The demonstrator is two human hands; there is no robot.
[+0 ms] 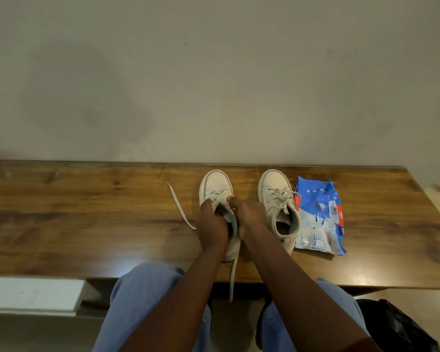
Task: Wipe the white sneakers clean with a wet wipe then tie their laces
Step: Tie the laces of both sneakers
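Two white sneakers stand side by side on the wooden table point(87, 224), toes toward the wall. My left hand point(211, 222) and my right hand point(247, 212) both pinch the laces at the top eyelets of the left sneaker point(215, 184). One loose lace end point(179, 207) trails left across the wood, another point(233, 278) hangs over the front edge. The right sneaker point(277, 196) sits untouched, its laces bunched in a knot. A blue wet-wipes pack point(320, 214) lies just right of it.
A plain wall rises behind the table. My legs in blue jeans point(142, 301) are under the front edge. A black bag point(396, 326) sits on the floor at lower right, a white shelf point(31, 293) at lower left.
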